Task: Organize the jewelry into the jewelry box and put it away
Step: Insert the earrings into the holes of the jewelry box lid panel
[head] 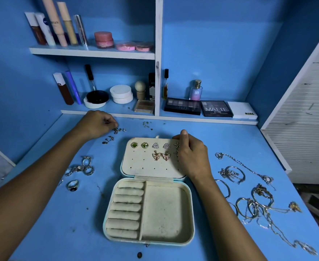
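Left hand (96, 122) pinches tiny loose earrings (117, 130) on the far worktop — light, fiddly, easily dropped; right hand (190, 153) grips the box lid (145, 164).

On the upper shelf (90, 53) stand several cosmetic tubes (60, 25) at the left end and a pink jar (103, 39) near the divider. On the lower shelf, right part, a perfume bottle (196, 90) stands behind two eyeshadow palettes (198, 107), with a white box (242, 110) at the right end.

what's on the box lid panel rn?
On the lid panel: green studs, triangle studs, butterfly earrings. The right hand grips the lid's right edge, half-covering another pair; anything under the hand is hidden.
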### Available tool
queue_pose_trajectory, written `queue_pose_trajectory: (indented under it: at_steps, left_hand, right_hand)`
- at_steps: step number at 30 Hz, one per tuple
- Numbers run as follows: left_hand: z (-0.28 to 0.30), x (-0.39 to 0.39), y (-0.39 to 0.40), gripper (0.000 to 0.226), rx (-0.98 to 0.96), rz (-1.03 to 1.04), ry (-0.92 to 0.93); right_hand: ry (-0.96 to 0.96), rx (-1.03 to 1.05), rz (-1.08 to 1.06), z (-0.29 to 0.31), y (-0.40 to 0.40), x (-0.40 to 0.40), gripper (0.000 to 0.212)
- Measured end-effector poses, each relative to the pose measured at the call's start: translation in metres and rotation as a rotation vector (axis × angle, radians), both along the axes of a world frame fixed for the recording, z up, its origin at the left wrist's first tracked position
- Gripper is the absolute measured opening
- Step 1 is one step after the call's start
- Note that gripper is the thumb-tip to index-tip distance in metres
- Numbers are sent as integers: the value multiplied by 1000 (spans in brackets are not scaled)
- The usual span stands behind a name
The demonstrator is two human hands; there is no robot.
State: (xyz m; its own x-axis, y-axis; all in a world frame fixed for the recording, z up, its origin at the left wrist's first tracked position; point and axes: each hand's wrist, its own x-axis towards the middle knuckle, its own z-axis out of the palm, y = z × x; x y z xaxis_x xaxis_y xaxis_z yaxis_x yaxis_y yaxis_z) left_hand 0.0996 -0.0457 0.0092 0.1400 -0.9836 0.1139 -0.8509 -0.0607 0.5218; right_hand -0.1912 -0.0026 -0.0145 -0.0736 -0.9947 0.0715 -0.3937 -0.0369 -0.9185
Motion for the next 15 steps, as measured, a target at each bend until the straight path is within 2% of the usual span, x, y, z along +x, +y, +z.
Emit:
queue_pose_trajectory:
  at_steps: [6,15]
  left_hand:
    - [-1,1,-1,8,-15,23,-36]
    - [-2,5,2,7,-182,188,92]
  right_hand:
    - [10,-5,7,0,0,0,48]
    - [9,0,8,0,1,-1,48]
